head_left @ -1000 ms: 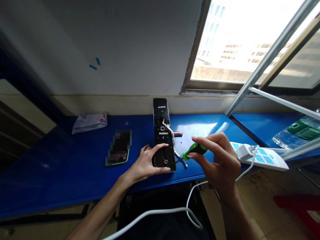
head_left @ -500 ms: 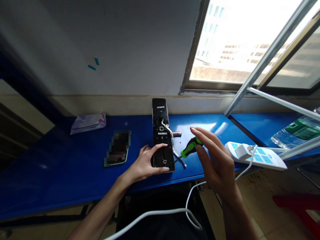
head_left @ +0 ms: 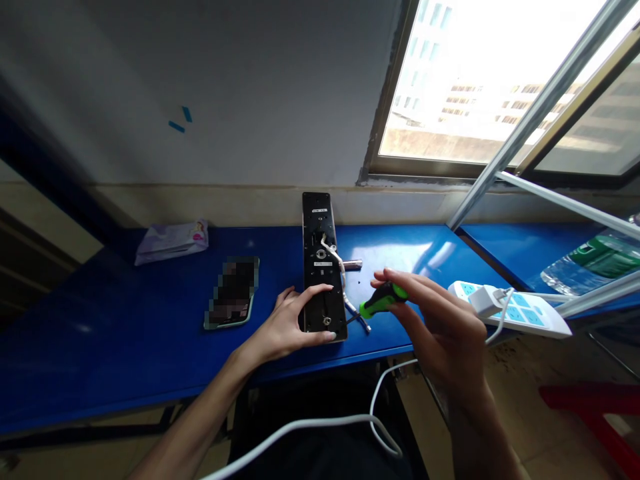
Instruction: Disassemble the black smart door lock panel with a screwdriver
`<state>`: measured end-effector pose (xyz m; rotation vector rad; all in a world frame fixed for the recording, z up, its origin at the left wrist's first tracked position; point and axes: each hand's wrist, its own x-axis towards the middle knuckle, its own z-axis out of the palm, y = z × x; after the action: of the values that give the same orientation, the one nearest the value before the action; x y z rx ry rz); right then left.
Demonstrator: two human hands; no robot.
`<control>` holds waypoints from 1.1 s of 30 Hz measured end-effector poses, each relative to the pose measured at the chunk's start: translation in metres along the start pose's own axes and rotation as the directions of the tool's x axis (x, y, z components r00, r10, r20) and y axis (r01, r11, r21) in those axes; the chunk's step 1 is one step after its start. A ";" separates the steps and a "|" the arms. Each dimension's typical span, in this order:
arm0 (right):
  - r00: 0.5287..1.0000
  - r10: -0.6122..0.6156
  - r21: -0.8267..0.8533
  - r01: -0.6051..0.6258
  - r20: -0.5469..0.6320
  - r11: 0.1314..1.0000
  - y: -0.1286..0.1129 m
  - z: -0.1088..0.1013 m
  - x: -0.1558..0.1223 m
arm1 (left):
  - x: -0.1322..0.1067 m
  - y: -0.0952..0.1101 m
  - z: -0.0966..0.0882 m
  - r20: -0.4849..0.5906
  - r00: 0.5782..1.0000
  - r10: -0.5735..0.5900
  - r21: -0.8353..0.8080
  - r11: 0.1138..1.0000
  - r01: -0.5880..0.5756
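Observation:
A long black panel, like the back plate of a door lock (head_left: 317, 223), lies on the blue table, with screw holes and small white labels. From its middle a white cable (head_left: 334, 253) runs out over the right edge. My left hand (head_left: 287, 325) grips the panel's near end, thumb and fingers spread across its width. In my right hand (head_left: 435, 320) is a green and black screwdriver (head_left: 376, 304), pinched by the handle and tilted. Its tip reaches the panel's lower right edge; whether it sits in a screw I cannot tell.
A phone (head_left: 234, 293) and a tissue pack (head_left: 173, 241) lie left on the blue table (head_left: 125, 333). A metal rod (head_left: 353, 265) lies beside the panel. At right are a white power strip (head_left: 530, 313), a shelf frame and a plastic bottle (head_left: 595, 257). A white cord (head_left: 310, 423) crosses my lap.
The fingers of my right hand have shifted around the screwdriver handle, and the hand sits slightly farther right. My left hand keeps its hold on the panel. The view has moved slightly.

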<state>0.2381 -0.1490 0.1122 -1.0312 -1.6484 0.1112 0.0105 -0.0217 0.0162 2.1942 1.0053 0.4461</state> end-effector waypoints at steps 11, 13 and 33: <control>0.999 -0.029 0.050 0.027 0.036 0.998 -0.001 0.006 0.002 | 0.000 0.001 -0.001 0.014 1.000 -0.017 0.011 1.000 0.016; 0.998 -0.037 0.024 0.038 -0.057 0.999 -0.001 0.010 0.003 | 0.000 0.000 -0.001 0.007 1.000 -0.011 0.016 1.000 0.011; 1.000 0.005 -0.045 -0.004 0.007 0.999 0.001 0.012 -0.001 | 0.000 -0.004 0.002 0.000 1.000 0.005 0.002 1.000 -0.005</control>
<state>0.2284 -0.1442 0.1064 -1.0699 -1.6616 0.0810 0.0093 -0.0211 0.0120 2.1990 1.0003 0.4473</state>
